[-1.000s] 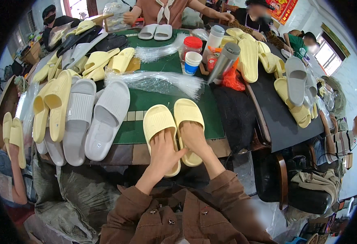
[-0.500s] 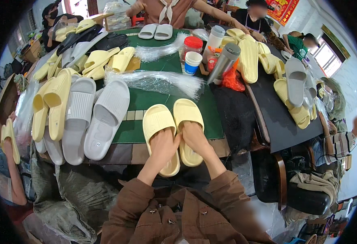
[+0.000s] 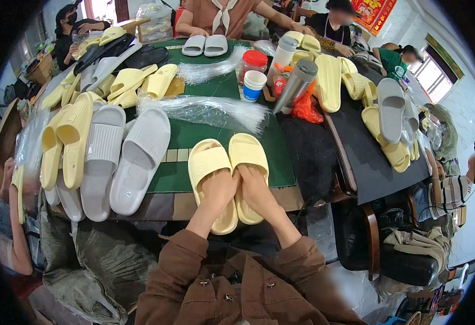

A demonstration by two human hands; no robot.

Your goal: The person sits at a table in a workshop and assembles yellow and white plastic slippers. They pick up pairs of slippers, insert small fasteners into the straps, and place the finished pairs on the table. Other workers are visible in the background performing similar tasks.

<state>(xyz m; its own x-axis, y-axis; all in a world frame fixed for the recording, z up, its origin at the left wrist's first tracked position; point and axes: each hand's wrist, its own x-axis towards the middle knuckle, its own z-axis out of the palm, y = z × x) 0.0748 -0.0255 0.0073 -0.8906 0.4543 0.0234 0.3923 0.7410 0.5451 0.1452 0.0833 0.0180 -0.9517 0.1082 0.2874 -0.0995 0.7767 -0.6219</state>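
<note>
Mid-frame, a left yellow slipper (image 3: 209, 165) and a right yellow slipper (image 3: 247, 153) are seen side by side over the near edge of a green mat (image 3: 278, 169). Under their straps the left hand (image 3: 218, 188) and the right hand (image 3: 256, 188) are tucked, respectively; with the fingers mostly hidden, whether either grips cannot be told.

Your table (image 3: 167, 206) carries a green mat (image 3: 280, 165). Along its left edge you have yellow slippers (image 3: 75, 149) and grey slippers (image 3: 140, 162) heaped together. Two bundles of clear plastic (image 3: 221, 112) lie across the middle and farther back; a pale grey pair (image 3: 215, 46) sits at the far edge. Toward the right edge stand a red-lidded jar (image 3: 253, 60), a cup (image 3: 253, 86) and a steel tumbler (image 3: 297, 84). The yellow pair before you (image 3: 208, 161) overlaps the near edge.
</note>
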